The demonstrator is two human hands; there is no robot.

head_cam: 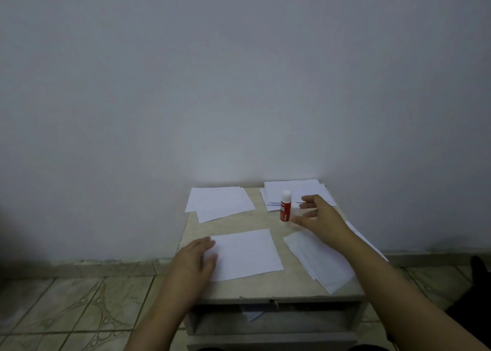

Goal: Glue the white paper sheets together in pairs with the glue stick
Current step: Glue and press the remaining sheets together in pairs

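Nearest, the small wooden table [233,292] carries everything. Left hand [195,257] lies flat, fingers straight, pressing the near-left edge of the middle white sheet [247,253]. Right hand [320,216], blurred, is spread and holds nothing; the upright red glue stick [285,205] stands just left of its fingertips, apparently untouched. Paper stacks [219,201] lie far behind.
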